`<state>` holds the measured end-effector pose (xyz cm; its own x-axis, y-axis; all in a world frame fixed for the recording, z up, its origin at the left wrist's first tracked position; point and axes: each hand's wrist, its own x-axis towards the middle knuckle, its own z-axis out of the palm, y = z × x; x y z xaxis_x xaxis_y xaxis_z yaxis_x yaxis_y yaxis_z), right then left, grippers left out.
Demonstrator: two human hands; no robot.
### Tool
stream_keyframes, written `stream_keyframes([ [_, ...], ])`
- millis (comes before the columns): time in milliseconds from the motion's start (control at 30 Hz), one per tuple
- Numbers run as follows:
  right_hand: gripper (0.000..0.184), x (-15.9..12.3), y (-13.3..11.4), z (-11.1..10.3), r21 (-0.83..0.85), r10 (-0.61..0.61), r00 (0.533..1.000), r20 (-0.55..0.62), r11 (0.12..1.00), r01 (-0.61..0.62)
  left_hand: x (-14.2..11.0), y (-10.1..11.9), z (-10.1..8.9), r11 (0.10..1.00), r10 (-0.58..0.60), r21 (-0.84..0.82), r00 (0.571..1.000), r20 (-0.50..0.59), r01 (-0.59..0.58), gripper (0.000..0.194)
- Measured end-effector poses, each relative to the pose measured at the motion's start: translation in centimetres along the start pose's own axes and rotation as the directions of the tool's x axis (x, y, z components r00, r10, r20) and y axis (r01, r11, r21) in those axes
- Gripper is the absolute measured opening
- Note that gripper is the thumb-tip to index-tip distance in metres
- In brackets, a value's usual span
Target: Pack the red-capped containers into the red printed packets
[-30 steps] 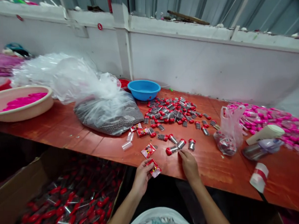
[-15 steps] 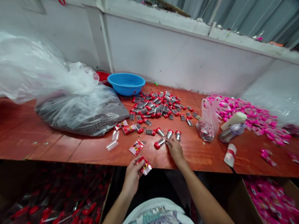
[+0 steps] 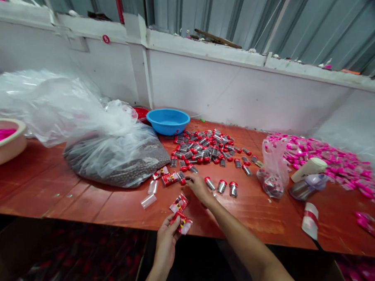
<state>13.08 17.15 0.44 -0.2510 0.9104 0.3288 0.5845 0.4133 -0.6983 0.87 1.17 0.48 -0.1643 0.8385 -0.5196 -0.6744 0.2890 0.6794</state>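
Note:
My left hand (image 3: 167,240) is closed on a red printed packet (image 3: 182,223) at the table's front edge. Just beyond that packet, another red packet (image 3: 179,203) lies flat. My right hand (image 3: 198,187) reaches across to the left, its fingertips pinched at the red cap of a small clear jar (image 3: 182,179) with dark contents. Two more red packets lie beside this jar, one of them (image 3: 170,179) almost touching it. Right of my right hand, a few similar jars (image 3: 222,186) stand or lean apart. The right hand and forearm cover part of the tabletop.
Behind my hands are a heap of red-capped jars (image 3: 206,146) and a blue basin (image 3: 168,120). A large clear bag of dark beads (image 3: 114,160) lies left, near clear plastic sleeves (image 3: 148,201). Rightward are a small bag (image 3: 273,170), a bottle (image 3: 307,187) and pink pieces (image 3: 328,159).
My right hand has moved left, from the separate jars to the jar beside the red packets. My left hand still holds its packet. The camera view has shifted.

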Motion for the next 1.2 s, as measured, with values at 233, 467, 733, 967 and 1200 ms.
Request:
stream_keyframes([
  [233, 0.029, 6.7, -2.9, 4.1, 0.009, 0.031, 0.999, -0.042, 0.999, -0.031, 1.0, 0.0, -1.1, 0.997, -0.019, 0.068, 0.997, -0.069, 0.024, 0.040],
  [467, 0.023, -2.2, -4.7, 0.5, 0.296, 0.063, 0.978, 0.198, 0.947, -0.121, 3.0, 2.1, -0.6, 0.959, 0.281, 0.063, 0.954, -0.109, -0.275, 0.047],
  [733, 0.024, -9.1, -3.7, -3.6, 0.521, 0.263, 0.960, 0.099, 0.808, -0.275, 1.0, 0.3, 4.8, 0.985, 0.159, 0.040, 0.977, 0.145, -0.166, 0.039],
  [967, 0.029, -10.7, 0.3, -7.4, -0.003, 0.096, 0.995, -0.015, 0.995, -0.096, 1.1, -0.8, 5.2, 0.999, 0.004, 0.041, 0.999, 0.049, -0.006, 0.028],
  [1200, 0.032, -10.9, 4.1, -8.7, -0.305, -0.074, 0.993, 0.090, 0.947, 0.098, 1.2, 0.5, 5.4, 0.999, -0.032, -0.033, 0.999, 0.039, 0.033, 0.006],
])
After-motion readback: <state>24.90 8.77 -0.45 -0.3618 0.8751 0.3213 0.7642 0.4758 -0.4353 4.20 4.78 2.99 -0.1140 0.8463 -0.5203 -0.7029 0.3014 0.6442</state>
